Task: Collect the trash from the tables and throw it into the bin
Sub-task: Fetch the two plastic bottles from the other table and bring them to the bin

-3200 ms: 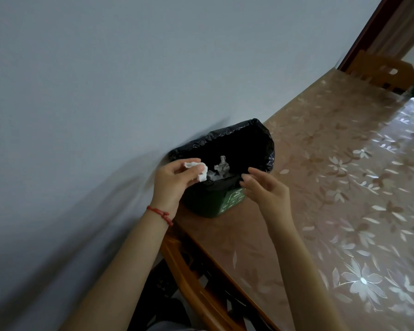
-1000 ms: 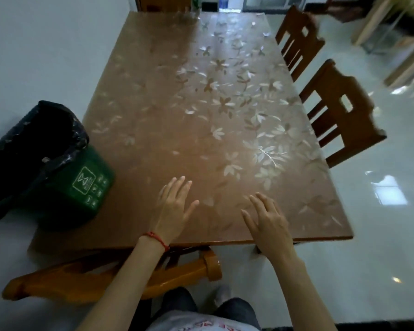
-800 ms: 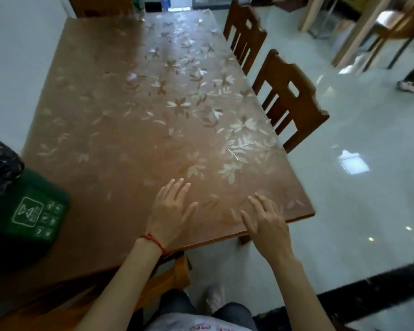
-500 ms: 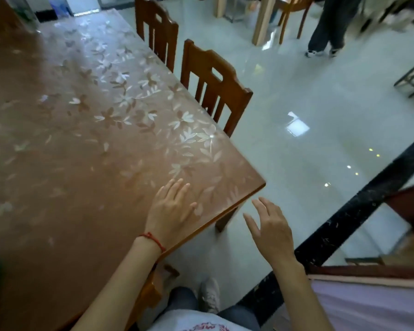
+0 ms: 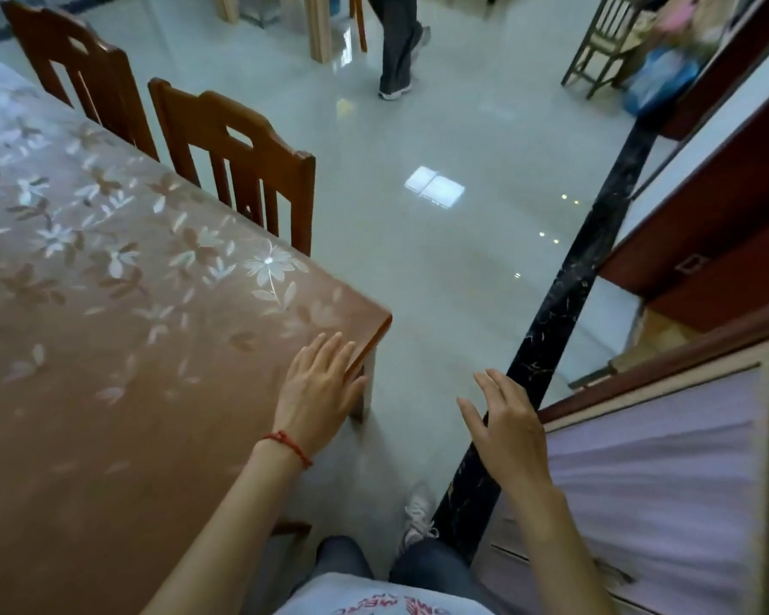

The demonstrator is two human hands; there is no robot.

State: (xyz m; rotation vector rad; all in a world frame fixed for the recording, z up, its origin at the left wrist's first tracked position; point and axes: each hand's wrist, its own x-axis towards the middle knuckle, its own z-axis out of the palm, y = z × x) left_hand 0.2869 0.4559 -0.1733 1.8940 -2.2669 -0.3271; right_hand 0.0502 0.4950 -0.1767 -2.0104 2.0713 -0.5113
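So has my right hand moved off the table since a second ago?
Yes. The right hand was over the table's near edge; now it hangs over the floor, right of the table corner.

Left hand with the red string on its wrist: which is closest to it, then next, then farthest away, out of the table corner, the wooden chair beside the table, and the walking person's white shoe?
1. Corner of the brown flower-patterned table: right under the left hand.
2. Nearer brown wooden chair: beyond the hand, along the table's far side.
3. Walking person's white shoe: far across the shiny floor, at the top.
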